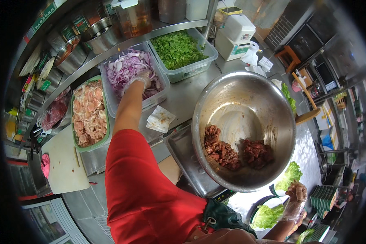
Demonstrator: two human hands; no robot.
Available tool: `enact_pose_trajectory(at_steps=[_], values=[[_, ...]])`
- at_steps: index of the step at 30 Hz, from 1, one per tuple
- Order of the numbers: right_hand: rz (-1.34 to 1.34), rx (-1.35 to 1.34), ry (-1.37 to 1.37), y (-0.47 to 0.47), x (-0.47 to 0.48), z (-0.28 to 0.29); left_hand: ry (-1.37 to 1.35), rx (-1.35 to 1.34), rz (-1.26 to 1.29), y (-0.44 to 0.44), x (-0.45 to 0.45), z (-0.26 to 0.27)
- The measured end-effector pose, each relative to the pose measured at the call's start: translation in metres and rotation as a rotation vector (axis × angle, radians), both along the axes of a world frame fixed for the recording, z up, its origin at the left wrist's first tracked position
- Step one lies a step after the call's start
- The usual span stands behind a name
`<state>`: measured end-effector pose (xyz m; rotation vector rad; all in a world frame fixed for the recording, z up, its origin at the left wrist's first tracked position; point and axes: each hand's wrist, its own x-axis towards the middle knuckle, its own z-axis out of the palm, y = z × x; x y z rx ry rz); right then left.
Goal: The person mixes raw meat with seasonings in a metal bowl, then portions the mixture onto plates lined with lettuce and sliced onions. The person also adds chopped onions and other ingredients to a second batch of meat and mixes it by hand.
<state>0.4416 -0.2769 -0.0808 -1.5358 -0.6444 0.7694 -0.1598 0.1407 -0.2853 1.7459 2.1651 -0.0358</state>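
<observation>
My left hand, in a clear plastic glove, reaches into a plastic tub of sliced red onion. Its fingers are partly hidden among the slices, so their grip does not show. My right hand is gloved too and smeared. It hangs beside the lower right rim of a large steel bowl, fingers curled, with nothing visible in them. Two clumps of dark red, seasoned-looking meat lie low in the bowl, which rests over a metal scale platform.
Chopped green herbs fill another tub. A green tray holds pale sliced meat, near a cutting board. A stained paper napkin lies on the counter. Lettuce sits in bowls at right. Steel pots line the shelf.
</observation>
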Motion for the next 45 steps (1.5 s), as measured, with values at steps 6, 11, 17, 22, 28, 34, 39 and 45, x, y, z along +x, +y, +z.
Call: enact_pose_trajectory(at_steps=[6,11,17,22,28,34,39,45], values=[[-0.023,-0.021,-0.038,-0.005,0.015,0.002,-0.09,0.09,0.096,-0.005,0.002,0.037],[-0.012,-0.019,-0.019,-0.022,0.028,-0.001,-0.188,0.152,0.166,-0.021,0.0,0.047],[0.005,0.011,-0.026,-0.044,0.044,0.004,-0.28,0.333,0.425,-0.023,-0.027,0.048],[-0.045,0.063,-0.056,-0.078,0.071,-0.003,-0.57,0.372,0.341,-0.043,0.006,0.136],[-0.157,0.225,0.086,-0.142,0.095,0.0,-1.361,0.52,-0.017,-0.159,0.181,0.29],[-0.374,0.399,0.157,-0.225,0.117,-0.02,-1.415,-0.033,-0.343,-0.276,0.457,0.295],[-0.438,0.385,0.143,-0.279,0.121,-0.024,-1.404,-0.275,-0.577,-0.323,0.632,0.18],[-0.596,0.326,0.122,-0.32,0.129,-0.027,-0.976,-0.097,-0.866,-0.323,0.721,0.037]])
